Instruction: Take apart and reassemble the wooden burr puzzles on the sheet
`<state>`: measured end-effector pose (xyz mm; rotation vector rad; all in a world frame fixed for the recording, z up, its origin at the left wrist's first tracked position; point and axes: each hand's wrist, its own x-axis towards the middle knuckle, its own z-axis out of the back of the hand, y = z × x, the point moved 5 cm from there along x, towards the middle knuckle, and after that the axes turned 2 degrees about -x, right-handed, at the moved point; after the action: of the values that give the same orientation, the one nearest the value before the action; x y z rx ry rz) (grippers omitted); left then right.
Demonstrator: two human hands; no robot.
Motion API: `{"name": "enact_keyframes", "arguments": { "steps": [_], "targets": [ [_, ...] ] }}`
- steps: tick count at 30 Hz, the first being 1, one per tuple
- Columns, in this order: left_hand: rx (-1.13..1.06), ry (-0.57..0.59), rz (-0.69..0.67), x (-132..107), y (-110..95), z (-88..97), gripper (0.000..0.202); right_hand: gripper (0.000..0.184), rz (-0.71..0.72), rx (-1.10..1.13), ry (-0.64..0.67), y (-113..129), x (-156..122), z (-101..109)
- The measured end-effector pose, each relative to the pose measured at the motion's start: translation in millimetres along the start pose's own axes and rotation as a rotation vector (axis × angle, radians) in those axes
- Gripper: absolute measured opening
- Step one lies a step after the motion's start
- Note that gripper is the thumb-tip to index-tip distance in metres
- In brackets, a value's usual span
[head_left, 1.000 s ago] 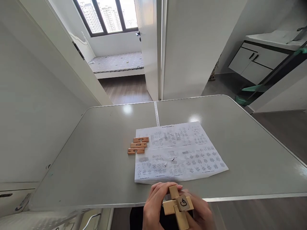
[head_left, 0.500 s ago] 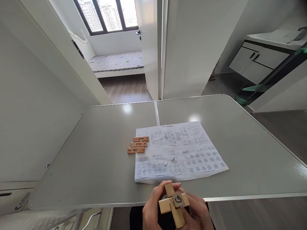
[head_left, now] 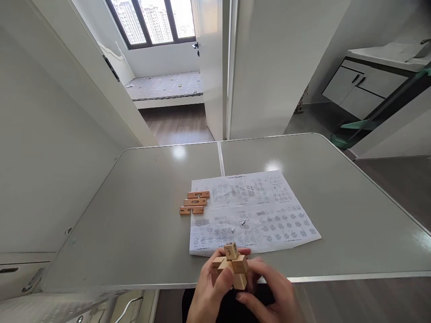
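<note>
A pale wooden interlocking burr puzzle (head_left: 239,264) is held up at the near table edge, one bar standing upright with a 3 marked on its end. My left hand (head_left: 210,287) is closed around its left side, thumb pressed on the front. On the other side, my right hand (head_left: 272,289) has curled fingers against the puzzle's right side, its thumb just below the lowest bar; part of this contact is hidden. Beyond the hands lies a printed instruction sheet (head_left: 235,206) covered in small diagrams. Three reddish-brown notched wooden pieces (head_left: 195,202) rest in a row across its left edge.
Two tiny whitish scraps (head_left: 233,229) lie on the sheet. The grey table (head_left: 144,215) has a pale metal rim and a centre seam. A white cable (head_left: 128,307) hangs below the near left side. Behind the table stand a door (head_left: 210,67) and walls.
The puzzle has been turned, so a bar end marked 3 now points up instead of the earlier marked face. It has risen slightly leftward, and my right hand has shifted to its right side.
</note>
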<state>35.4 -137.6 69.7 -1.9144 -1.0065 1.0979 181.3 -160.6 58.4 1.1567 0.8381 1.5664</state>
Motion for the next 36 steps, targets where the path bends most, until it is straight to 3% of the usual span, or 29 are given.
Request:
{"name": "enact_keyframes", "arguments": {
  "steps": [3, 5, 7, 9, 13, 17, 18, 21, 23, 26, 30, 36],
  "targets": [
    [0.017, 0.0, 0.018, 0.5, 3.2, 1.8, 0.061, 0.063, 0.063, -0.081, -0.068, 7.6, 11.4, 14.9],
    [0.034, 0.017, 0.041, -2.0, 6.8, 0.5, 0.06, 0.074, 0.02, -0.05, 0.058, 9.3, 17.5, 14.3],
    [0.079, 0.027, 0.073, -5.5, 7.8, 0.3, 0.067, 0.069, -0.105, 0.054, 0.148, 5.1, 18.7, 11.9],
    [0.19, 0.019, 0.074, -8.2, 2.9, 3.1, 0.074, 0.061, -0.293, 0.183, 0.114, -5.7, 15.6, 11.9],
    [0.504, 0.071, -0.01, -8.1, -14.8, 7.7, 0.072, 0.066, -0.624, 0.501, 0.034, -25.7, 8.0, 6.7],
    [0.748, -0.082, -0.25, -4.9, -29.8, 15.2, 0.038, 0.052, -0.757, 0.843, 0.0, -24.5, 10.1, -1.7],
    [0.805, -0.114, -0.316, -4.8, -31.6, 15.3, 0.039, 0.05, -0.776, 0.907, -0.013, -22.7, 10.4, -3.6],
    [0.949, -0.059, -0.386, -2.5, -29.3, 10.0, 0.085, 0.051, -0.826, 1.001, -0.011, -17.5, 8.7, -10.1],
    [1.015, 0.028, -0.377, 0.3, -26.5, 5.6, 0.102, 0.054, -0.835, 1.011, 0.048, -13.7, 6.7, -14.8],
    [1.059, 0.108, -0.404, 3.8, -27.5, 1.8, 0.09, 0.058, -0.812, 0.975, 0.14, -9.7, 4.2, -18.3],
    [0.959, 0.06, -0.405, 6.2, -31.7, 7.3, 0.072, 0.061, -0.691, 0.733, 0.188, -10.6, 2.4, -10.9],
    [0.692, 0.064, -0.265, 4.9, -28.9, 19.4, 0.07, 0.048, -0.438, 0.263, 0.205, -6.7, 4.8, 8.0]
  ]
}}
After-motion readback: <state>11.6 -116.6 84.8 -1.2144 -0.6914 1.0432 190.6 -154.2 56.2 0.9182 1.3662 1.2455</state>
